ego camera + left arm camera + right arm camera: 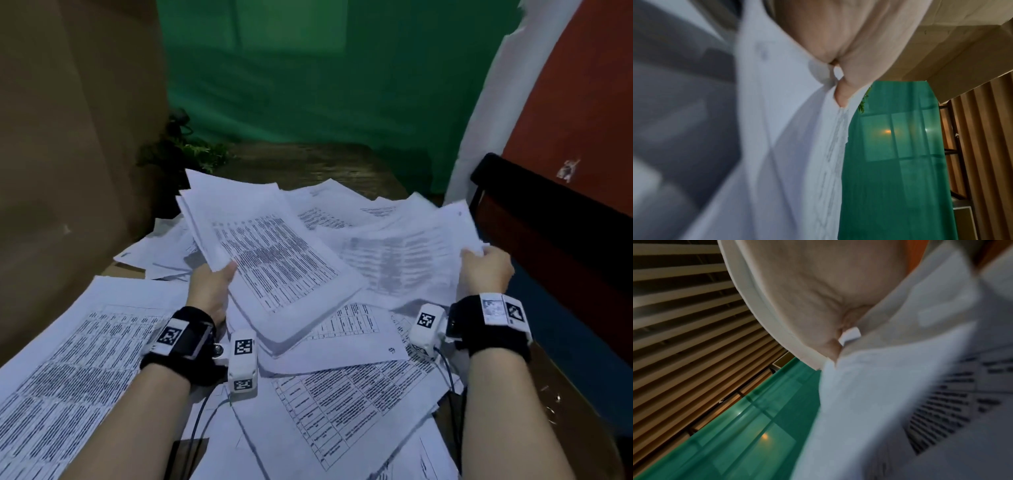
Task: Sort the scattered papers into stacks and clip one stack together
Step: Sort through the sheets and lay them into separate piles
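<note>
Printed white sheets lie scattered over the table (308, 164). My left hand (219, 277) grips a thick stack of papers (274, 260) by its left edge and holds it tilted above the pile. In the left wrist view the thumb pinches that stack (789, 129). My right hand (483, 263) pinches a few loose sheets (404, 260) at their right edge, lifted off the heap; the right wrist view shows those sheets (900, 402) blurred under the thumb. No clip shows in any view.
A separate spread of printed pages (78, 370) lies at the near left. More sheets (352, 404) cover the near middle. A brown wall (68, 137) stands left, a green curtain (308, 68) behind, and a dark wooden chair back (548, 240) at the right.
</note>
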